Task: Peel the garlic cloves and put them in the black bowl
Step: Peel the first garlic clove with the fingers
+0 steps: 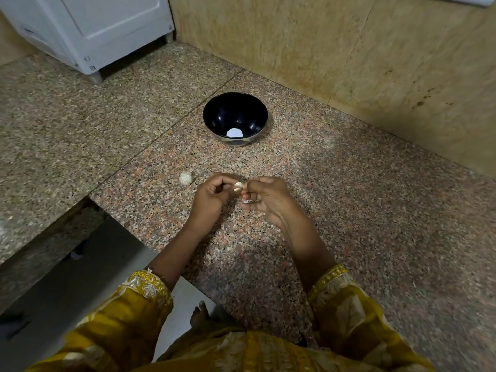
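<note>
Your left hand (212, 194) and right hand (265, 198) both pinch one garlic clove (237, 186) between curled fingertips, over the counter (349, 210). The step in hand appears to be peeling. The clove's long axis seems to run across, from hand to hand; which end is the tip cannot be told. Next, strip the skin and carry the clove forward. An unpeeled garlic piece (186, 178) lies just left of your left hand. The black bowl (214, 114) stands upright, well beyond both hands.

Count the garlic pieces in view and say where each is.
2. One clove is pinched between the left hand and right hand; one garlic piece lies on the counter left of them. The white patch in the black bowl may be glare.
</note>
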